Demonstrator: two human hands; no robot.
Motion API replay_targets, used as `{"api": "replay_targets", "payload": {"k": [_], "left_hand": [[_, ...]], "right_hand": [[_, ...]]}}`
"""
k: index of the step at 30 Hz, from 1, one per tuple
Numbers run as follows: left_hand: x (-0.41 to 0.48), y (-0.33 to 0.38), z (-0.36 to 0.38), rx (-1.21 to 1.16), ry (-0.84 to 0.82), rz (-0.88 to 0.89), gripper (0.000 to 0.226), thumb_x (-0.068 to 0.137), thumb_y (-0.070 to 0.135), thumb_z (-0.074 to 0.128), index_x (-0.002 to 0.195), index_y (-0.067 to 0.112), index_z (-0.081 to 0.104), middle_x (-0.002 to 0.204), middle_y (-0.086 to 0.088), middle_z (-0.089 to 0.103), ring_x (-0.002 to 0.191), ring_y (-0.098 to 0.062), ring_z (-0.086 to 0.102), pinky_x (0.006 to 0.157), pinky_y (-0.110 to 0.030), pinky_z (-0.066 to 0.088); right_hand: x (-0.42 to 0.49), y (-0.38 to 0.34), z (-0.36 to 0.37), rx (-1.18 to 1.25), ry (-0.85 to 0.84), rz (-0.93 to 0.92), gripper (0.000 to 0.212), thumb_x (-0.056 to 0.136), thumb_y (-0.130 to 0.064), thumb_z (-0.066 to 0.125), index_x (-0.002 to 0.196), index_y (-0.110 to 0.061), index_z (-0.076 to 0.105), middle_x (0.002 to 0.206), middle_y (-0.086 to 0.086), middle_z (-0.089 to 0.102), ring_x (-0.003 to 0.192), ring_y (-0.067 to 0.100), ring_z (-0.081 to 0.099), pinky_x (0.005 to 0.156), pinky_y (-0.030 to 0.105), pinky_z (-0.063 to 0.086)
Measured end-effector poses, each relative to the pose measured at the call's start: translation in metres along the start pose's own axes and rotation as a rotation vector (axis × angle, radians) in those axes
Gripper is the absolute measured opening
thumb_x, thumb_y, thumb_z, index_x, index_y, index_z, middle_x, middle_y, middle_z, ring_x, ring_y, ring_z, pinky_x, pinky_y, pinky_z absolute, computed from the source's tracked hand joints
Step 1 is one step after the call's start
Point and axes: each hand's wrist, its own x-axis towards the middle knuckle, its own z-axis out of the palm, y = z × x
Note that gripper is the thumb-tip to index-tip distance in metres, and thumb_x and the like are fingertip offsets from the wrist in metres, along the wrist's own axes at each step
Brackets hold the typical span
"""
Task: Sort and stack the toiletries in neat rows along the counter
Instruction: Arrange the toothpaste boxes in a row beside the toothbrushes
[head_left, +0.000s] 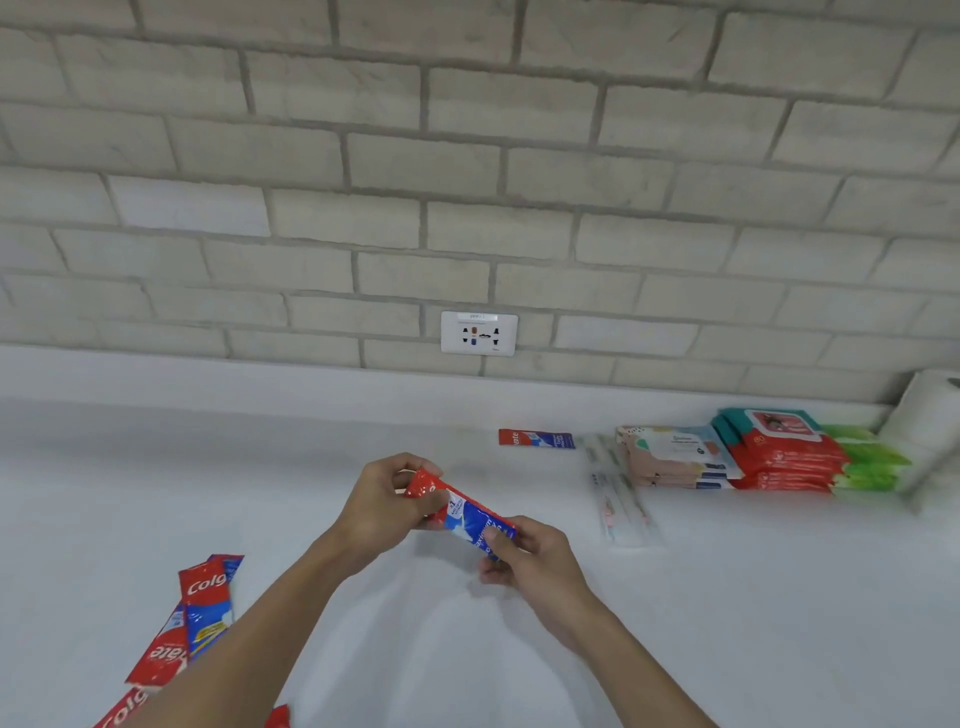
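White counter (156, 467) holds wipe packs (779, 452), paper roll (930, 415), loose toothpaste sachets (205, 608).

**Toiletries on the counter, one pack in hand**

A red-and-blue toothpaste pack (462, 512) is held tilted above the white counter (260, 467). The left hand (382, 506) grips its red end and the right hand (530, 561) pinches its blue end. A matching single pack (536, 438) lies flat near the back edge. Loose packs (205, 603) overlap in disorder at lower left. At right, clear-wrapped toothbrushes (615, 493) lie just beside three adjoining stacks: pastel wipes (675, 457), red wipes (784, 452) and green packs (867, 462).
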Motion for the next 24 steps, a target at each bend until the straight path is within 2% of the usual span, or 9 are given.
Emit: {"api": "replay_targets", "payload": {"k": [5, 10, 15, 18, 21, 24], "left_hand": [[0.017, -0.002, 0.017, 0.013, 0.007, -0.037, 0.017, 0.081, 0.007, 0.074, 0.095, 0.005, 0.067, 0.098, -0.02, 0.067, 0.095, -0.03, 0.07, 0.065, -0.037, 0.061], [0.035, -0.004, 0.035, 0.004, 0.012, -0.069, 0.023, 0.076, 0.009, 0.078, 0.095, 0.004, 0.066, 0.094, -0.02, 0.068, 0.091, -0.028, 0.072, 0.065, -0.035, 0.061], [0.056, -0.006, 0.053, 0.031, 0.019, -0.106, 0.019, 0.077, 0.007, 0.078, 0.092, 0.003, 0.068, 0.084, -0.018, 0.072, 0.086, -0.024, 0.073, 0.061, -0.032, 0.06], [0.071, -0.006, 0.064, 0.058, 0.009, -0.115, 0.019, 0.077, 0.005, 0.077, 0.093, 0.0, 0.067, 0.08, -0.017, 0.073, 0.083, -0.023, 0.074, 0.065, -0.035, 0.061], [0.084, -0.008, 0.074, 0.075, 0.017, -0.139, 0.02, 0.077, 0.005, 0.078, 0.093, 0.0, 0.067, 0.081, -0.016, 0.074, 0.083, -0.022, 0.074, 0.064, -0.033, 0.061], [0.096, -0.013, 0.082, 0.128, 0.006, -0.167, 0.019, 0.078, 0.005, 0.077, 0.093, 0.0, 0.067, 0.088, -0.016, 0.073, 0.086, -0.022, 0.073, 0.063, -0.03, 0.061]], "right_hand": [[0.015, -0.015, -0.032, -0.034, 0.084, -0.014, 0.013, 0.094, -0.012, 0.062, 0.091, 0.0, 0.068, 0.07, 0.013, 0.065, 0.058, 0.018, 0.062, 0.06, 0.027, 0.056], [0.033, -0.024, -0.058, -0.057, 0.139, -0.004, 0.013, 0.093, -0.009, 0.063, 0.09, 0.002, 0.068, 0.064, 0.012, 0.064, 0.053, 0.016, 0.06, 0.056, 0.024, 0.055], [0.051, -0.028, -0.08, -0.101, 0.187, 0.016, 0.01, 0.092, -0.011, 0.065, 0.087, -0.003, 0.069, 0.061, 0.01, 0.064, 0.05, 0.015, 0.059, 0.057, 0.027, 0.056], [0.064, -0.029, -0.094, -0.144, 0.217, 0.033, 0.009, 0.091, -0.012, 0.068, 0.085, -0.006, 0.069, 0.056, 0.004, 0.063, 0.046, 0.013, 0.057, 0.055, 0.025, 0.055], [0.076, -0.03, -0.104, -0.214, 0.236, 0.042, 0.008, 0.09, -0.014, 0.069, 0.087, -0.006, 0.068, 0.058, 0.002, 0.064, 0.045, 0.01, 0.055, 0.051, 0.023, 0.052], [0.088, -0.031, -0.11, -0.319, 0.257, 0.013, 0.009, 0.088, -0.014, 0.071, 0.091, -0.007, 0.066, 0.071, 0.005, 0.068, 0.041, 0.005, 0.053, 0.043, 0.019, 0.045]]}}
